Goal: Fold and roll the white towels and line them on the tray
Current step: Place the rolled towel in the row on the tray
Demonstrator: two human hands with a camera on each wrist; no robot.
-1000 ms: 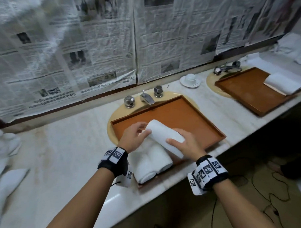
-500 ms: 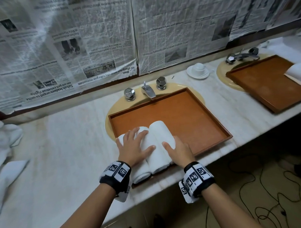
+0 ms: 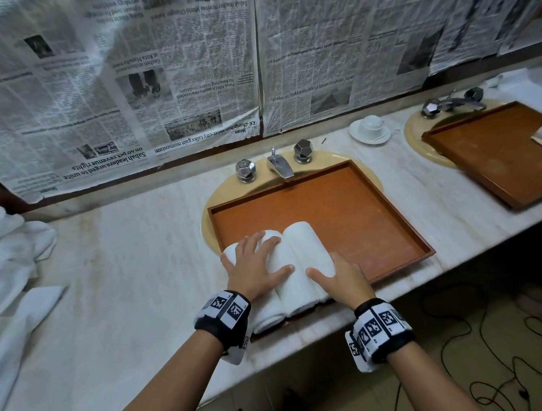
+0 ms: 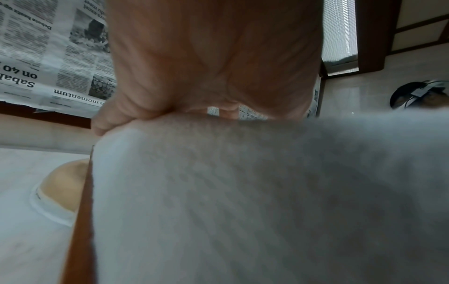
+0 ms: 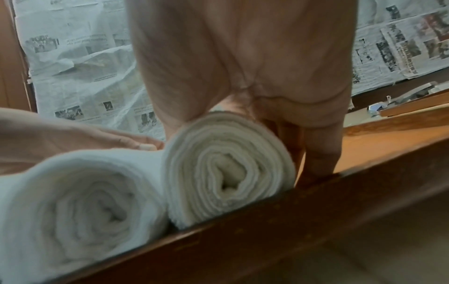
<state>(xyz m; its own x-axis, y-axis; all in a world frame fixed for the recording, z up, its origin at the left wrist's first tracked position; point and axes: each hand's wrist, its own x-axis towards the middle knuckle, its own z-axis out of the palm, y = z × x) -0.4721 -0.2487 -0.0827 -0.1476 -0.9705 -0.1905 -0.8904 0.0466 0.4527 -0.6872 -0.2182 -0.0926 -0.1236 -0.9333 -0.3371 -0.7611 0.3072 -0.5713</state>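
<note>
Three rolled white towels lie side by side at the left end of the brown tray (image 3: 340, 214). My left hand (image 3: 255, 266) lies flat with spread fingers on the leftmost roll (image 3: 229, 254) and the middle roll (image 3: 280, 258). My right hand (image 3: 340, 281) rests against the right flank of the rightmost roll (image 3: 305, 246), thumb on top. In the right wrist view its straight fingers (image 5: 323, 149) reach down to the tray floor beside that roll's spiral end (image 5: 228, 173). The left wrist view shows my palm (image 4: 213, 57) on blurred towel (image 4: 243, 192).
The tray sits over a sink with a faucet (image 3: 278, 165) behind it. A cup and saucer (image 3: 370, 129) and a second tray (image 3: 496, 151) stand to the right. A heap of unrolled white towels (image 3: 10, 257) lies at the far left. Newspaper covers the wall; cables (image 3: 474, 335) lie on the floor.
A second ago both hands held the third roll above the tray. It now lies beside the other two, and both hands have come down onto the rolls.
</note>
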